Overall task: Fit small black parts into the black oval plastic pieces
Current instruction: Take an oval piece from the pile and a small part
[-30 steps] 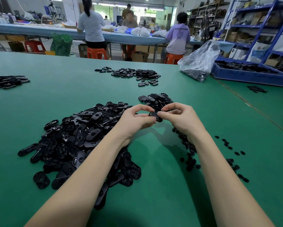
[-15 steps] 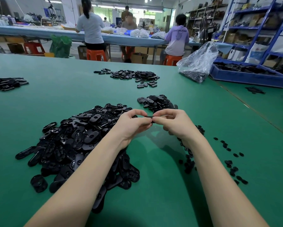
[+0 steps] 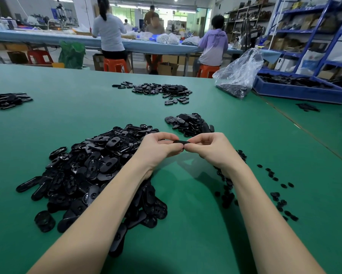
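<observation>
Both hands pinch one black oval piece edge-on: left hand and right hand each have a closed grip on an end, above the green surface. A big pile of ovals lies left; small round parts are scattered right.

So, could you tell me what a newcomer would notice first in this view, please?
First, the two bare hands, left hand and right hand, pinching one black oval piece between them at centre. Next, the big heap of oval pieces on the green table beside the left forearm, and the small black parts scattered to the right.
</observation>
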{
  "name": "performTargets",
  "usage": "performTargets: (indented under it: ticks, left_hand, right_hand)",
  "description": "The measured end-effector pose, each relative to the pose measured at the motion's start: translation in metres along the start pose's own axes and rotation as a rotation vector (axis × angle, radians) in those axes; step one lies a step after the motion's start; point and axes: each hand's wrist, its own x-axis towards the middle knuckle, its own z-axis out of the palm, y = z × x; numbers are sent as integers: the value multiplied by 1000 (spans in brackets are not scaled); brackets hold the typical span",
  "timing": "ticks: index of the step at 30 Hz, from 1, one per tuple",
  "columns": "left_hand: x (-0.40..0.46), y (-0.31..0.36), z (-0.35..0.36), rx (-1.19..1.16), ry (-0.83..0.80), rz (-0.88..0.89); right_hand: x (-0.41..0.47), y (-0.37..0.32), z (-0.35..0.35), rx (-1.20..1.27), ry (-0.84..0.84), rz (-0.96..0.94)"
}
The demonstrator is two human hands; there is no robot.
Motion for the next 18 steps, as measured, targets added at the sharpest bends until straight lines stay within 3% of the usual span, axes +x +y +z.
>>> performTargets:
  ticks: [14, 18]
  left_hand:
    - [0, -2, 5, 322, 123, 54]
    - [1, -3, 1, 211, 98, 45]
  right_hand:
    - [-2, 2, 13, -67, 96, 12]
    - [-5, 2, 10, -16, 36, -59]
